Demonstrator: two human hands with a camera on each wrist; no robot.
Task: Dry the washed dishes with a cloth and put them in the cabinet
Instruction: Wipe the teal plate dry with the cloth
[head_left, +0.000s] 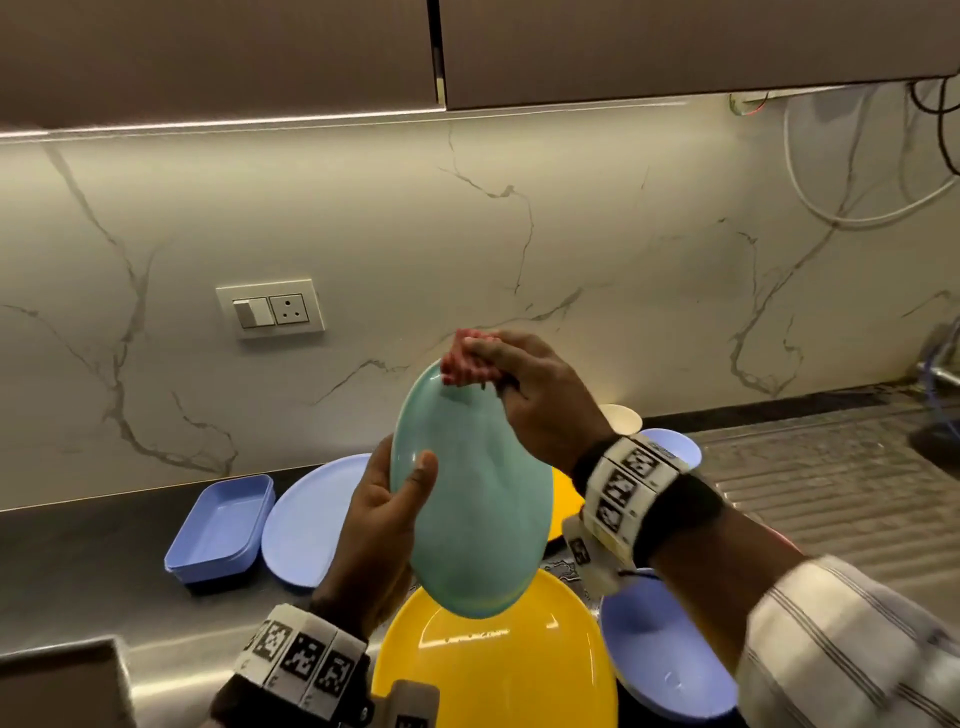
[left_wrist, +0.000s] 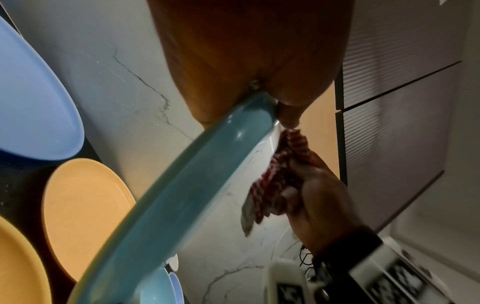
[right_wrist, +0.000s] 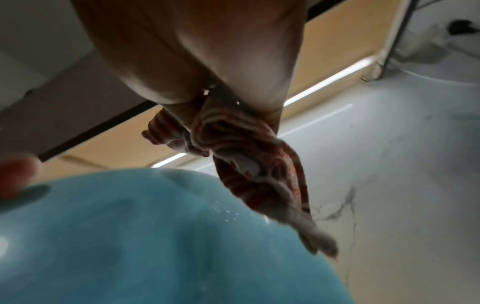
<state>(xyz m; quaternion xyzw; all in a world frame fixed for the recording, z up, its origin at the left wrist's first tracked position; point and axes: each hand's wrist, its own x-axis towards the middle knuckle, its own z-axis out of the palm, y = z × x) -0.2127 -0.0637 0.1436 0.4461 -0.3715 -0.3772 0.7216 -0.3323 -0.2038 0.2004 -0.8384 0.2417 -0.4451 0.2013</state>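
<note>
I see a smooth, glossy teal plastic plate (head_left: 478, 519), oval in this tilted view, held up on edge in front of the veined marble backsplash (head_left: 363, 218) and above the dark steel counter (head_left: 78, 545). Its surface looks even and shiny, and in the right wrist view a few fine droplets sit near its upper rim. My left hand (head_left: 376, 525) grips the plate's left edge, thumb laid across the front face and fingers wrapped behind. My right hand (head_left: 540, 395) reaches over the top rim, its fingers clenched around a bunched red-and-white checked cloth (head_left: 467, 361) of soft woven fabric, which presses on the plate's upper edge; a loose corner hangs down behind it in the wrist views. Below the plate, on the counter, lie a glossy round yellow plate (head_left: 493, 665), pale blue round plates (head_left: 306, 525) and a pale blue rectangular plastic tray (head_left: 221, 525). Matte brown cabinet doors (head_left: 208, 52) hang overhead, closed.
</note>
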